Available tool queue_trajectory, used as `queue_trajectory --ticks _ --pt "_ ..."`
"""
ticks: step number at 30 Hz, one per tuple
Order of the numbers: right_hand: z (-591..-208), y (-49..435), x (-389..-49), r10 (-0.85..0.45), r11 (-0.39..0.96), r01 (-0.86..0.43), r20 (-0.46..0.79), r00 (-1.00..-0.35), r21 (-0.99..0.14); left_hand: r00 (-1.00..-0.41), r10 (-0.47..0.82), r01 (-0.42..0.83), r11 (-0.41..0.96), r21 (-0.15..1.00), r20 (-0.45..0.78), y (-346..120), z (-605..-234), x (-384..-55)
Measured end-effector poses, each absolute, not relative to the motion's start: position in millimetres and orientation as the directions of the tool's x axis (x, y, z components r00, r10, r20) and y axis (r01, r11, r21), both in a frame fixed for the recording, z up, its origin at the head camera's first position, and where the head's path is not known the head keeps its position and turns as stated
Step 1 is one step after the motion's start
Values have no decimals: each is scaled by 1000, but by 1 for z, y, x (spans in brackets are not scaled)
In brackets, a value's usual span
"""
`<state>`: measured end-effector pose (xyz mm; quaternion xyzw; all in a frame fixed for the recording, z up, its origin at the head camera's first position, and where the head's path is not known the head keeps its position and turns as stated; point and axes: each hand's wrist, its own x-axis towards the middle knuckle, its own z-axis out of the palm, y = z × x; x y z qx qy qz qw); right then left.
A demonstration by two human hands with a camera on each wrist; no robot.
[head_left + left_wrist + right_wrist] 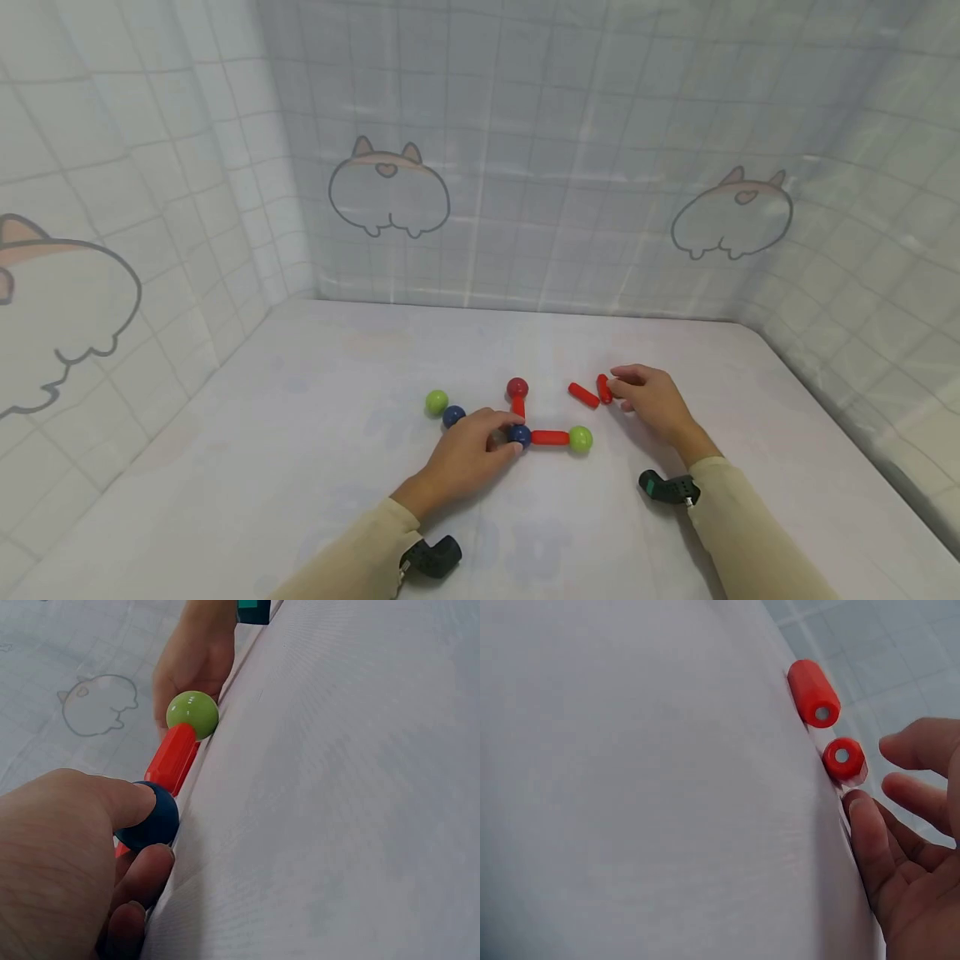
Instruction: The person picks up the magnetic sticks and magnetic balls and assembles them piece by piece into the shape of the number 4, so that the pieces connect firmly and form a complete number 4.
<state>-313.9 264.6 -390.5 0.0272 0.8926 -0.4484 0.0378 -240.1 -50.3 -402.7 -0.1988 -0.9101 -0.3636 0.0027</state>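
Note:
My left hand (467, 454) pinches a dark blue ball (520, 436) between thumb and fingers. From that ball one red rod (551, 437) runs right to a green ball (581, 439). Another red rod (518, 407) joins it to a red ball (517, 388) farther back. At the right, my right hand (652, 404) is beside two loose red rods, its fingers parted and slightly bent. Its fingertips are right at the nearer rod (844, 759), which shows a silvery disc in its end. The other loose rod (814, 694) lies just past it.
Left of the joined pieces sit a second green ball (437, 402) and a second dark blue ball (453, 416), the latter partly behind my left hand. A white cloth covers the table (300, 433). Patterned curtains (525, 167) enclose it at the back and sides.

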Motion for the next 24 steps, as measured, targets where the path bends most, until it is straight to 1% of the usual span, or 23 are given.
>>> queue_trajectory --ticks 4,9,17,24 --pt "-386 263 -318 -14 644 66 -98 -995 -762 -922 360 361 662 657 143 -50 -403 -242" --pt "-383 260 -321 -20 665 84 -129 -991 -742 -918 368 369 663 651 145 -51 -402 -242" --pt "-385 258 -323 -56 705 52 -129 -990 -707 -920 369 361 660 659 135 -52 -405 -241" --pt "-387 256 -323 -31 743 62 -127 -991 -666 -920 368 360 660 660 134 -52 -405 -240"
